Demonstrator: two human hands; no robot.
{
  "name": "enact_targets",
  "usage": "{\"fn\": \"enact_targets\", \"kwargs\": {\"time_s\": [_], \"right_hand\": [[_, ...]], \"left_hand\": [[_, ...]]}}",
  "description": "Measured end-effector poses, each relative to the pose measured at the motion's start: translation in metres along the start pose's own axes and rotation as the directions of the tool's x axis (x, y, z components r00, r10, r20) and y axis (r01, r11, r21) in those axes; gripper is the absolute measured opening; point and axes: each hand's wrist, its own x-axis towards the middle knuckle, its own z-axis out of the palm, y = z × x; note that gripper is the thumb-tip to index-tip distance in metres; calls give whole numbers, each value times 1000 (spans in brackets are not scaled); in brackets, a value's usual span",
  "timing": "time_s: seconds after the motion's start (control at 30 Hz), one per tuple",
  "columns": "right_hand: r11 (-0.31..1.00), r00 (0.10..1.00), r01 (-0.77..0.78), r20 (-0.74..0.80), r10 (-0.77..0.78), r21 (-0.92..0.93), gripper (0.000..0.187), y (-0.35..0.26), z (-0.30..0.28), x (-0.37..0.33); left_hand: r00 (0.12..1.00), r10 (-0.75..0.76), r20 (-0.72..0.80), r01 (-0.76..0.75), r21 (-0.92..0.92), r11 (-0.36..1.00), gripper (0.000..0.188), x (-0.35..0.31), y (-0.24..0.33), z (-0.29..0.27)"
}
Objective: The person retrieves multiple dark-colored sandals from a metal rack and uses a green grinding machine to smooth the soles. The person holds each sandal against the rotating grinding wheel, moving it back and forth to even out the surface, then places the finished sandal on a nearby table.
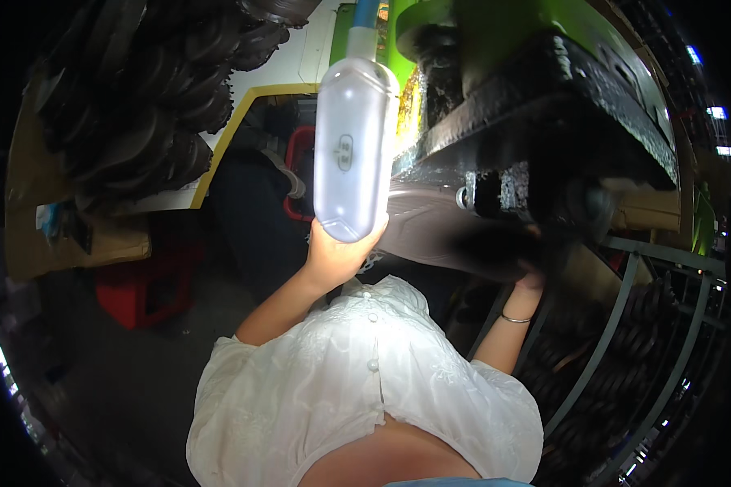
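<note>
A dark brown shoe sole (426,223) lies level in front of me under the machine's black head (544,105). My left hand (341,253) is closed at the sole's left end, its thumb side against the edge; a long translucent lamp (353,154) hides most of its fingers. My right hand (531,277) grips the sole's right end from the near side, its fingers partly in shadow and under the sole. A blurred dark part of the sole reaches toward a metal fitting (499,191) below the machine head. Bright light falls on the sole beside the lamp.
Piles of dark soles (138,97) stand at the upper left, by a cardboard box (97,243). A red stool (150,288) is below them. A grey metal rack (617,308) with more soles stands close on my right. Green machine parts (577,32) rise ahead.
</note>
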Motion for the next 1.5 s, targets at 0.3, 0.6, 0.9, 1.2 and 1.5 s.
{"fn": "enact_targets", "kwargs": {"time_s": [0.3,0.6,0.9,1.2,1.5], "right_hand": [[920,973,132,-226,-48,370,40,-12,38,32],[864,970,213,-203,-132,457,48,-2,70,40],[862,951,304,-180,-250,407,49,-32,121,59],[908,966,259,-62,-252,331,50,1,169,50],[894,954,282,-3,-300,349,47,31,210,26]], "left_hand": [[995,-94,-39,88,-123,989,36,-17,-4,-6],[996,-43,-77,29,-184,982,32,-27,-20,-29],[989,-103,-110,79,-208,975,35,-40,-34,-34],[937,-87,-340,41,-139,989,28,-60,-28,-75],[906,-25,-423,-26,-113,993,32,-69,-43,-122]]}}
